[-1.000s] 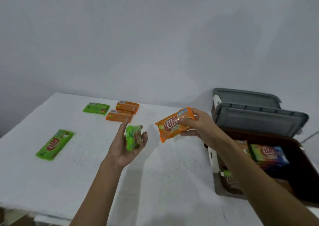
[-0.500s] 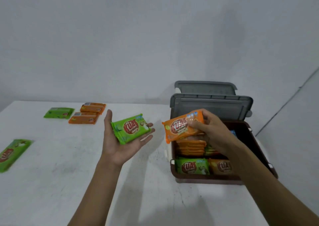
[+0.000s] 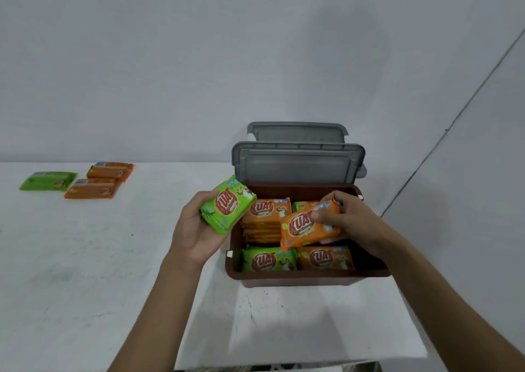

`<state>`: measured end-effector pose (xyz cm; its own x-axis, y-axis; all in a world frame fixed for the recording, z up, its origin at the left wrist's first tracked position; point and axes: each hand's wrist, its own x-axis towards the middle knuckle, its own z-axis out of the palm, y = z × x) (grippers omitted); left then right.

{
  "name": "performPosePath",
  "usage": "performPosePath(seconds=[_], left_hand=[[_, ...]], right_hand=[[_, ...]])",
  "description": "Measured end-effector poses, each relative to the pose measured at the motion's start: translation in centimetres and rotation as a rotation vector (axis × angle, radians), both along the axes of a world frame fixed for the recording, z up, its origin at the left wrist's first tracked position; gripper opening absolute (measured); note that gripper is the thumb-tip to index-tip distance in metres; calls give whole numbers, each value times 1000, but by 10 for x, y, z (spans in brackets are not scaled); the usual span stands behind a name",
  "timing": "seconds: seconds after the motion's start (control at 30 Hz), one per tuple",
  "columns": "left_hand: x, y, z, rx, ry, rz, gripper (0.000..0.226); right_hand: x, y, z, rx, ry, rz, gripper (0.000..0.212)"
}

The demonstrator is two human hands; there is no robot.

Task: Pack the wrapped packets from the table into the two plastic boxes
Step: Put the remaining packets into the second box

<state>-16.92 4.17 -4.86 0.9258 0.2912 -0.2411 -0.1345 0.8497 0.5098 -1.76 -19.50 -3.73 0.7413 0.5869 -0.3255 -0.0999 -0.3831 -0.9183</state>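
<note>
1. Two packets are in our grasp over the white table [image 3: 85, 272], one in each hand.
2. Our left hand [image 3: 193, 232] is palm up just left of the brown box [image 3: 306, 279], fingers curled under a green packet [image 3: 227, 205] that tilts over the box's left wall.
3. Our right hand [image 3: 358, 221] pinches an orange packet [image 3: 308, 228] by its far right corner, low inside the box above the packets already there.
4. On the near side of the box lie a green boxed packet [image 3: 268, 259] at left and an orange boxed packet [image 3: 325, 258] at right; beyond them, at far left, sits an orange stack [image 3: 265, 219].
5. At the box's far edge its grey lid [image 3: 298, 164] stands open, with a second grey lid [image 3: 297, 131] behind it; we cannot see the box beneath that one.
6. Far left on the table lie a loose green packet [image 3: 48, 180] and two loose orange packets [image 3: 99, 181].
</note>
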Motion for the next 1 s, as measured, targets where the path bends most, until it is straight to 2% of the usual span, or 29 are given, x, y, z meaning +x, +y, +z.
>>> performPosePath(seconds=[0.2, 0.33, 0.47, 0.6, 0.8, 1.0], left_hand=[[16, -16, -6, 98, 77, 30, 55], [21, -21, -11, 199, 90, 32, 55], [20, -22, -17, 198, 114, 33, 54], [21, -20, -18, 203, 124, 22, 56], [25, -21, -18, 268, 170, -17, 60], [24, -20, -19, 252, 163, -33, 57]], right_hand=[[22, -18, -10, -243, -48, 113, 26], [29, -19, -17, -385, -112, 194, 20], [25, -11, -26, -640, -372, 286, 14], [22, -7, -28, -782, -464, 327, 18], [15, -4, -32, -916, -567, 531, 31], [10, -3, -39, -987, -738, 593, 36]])
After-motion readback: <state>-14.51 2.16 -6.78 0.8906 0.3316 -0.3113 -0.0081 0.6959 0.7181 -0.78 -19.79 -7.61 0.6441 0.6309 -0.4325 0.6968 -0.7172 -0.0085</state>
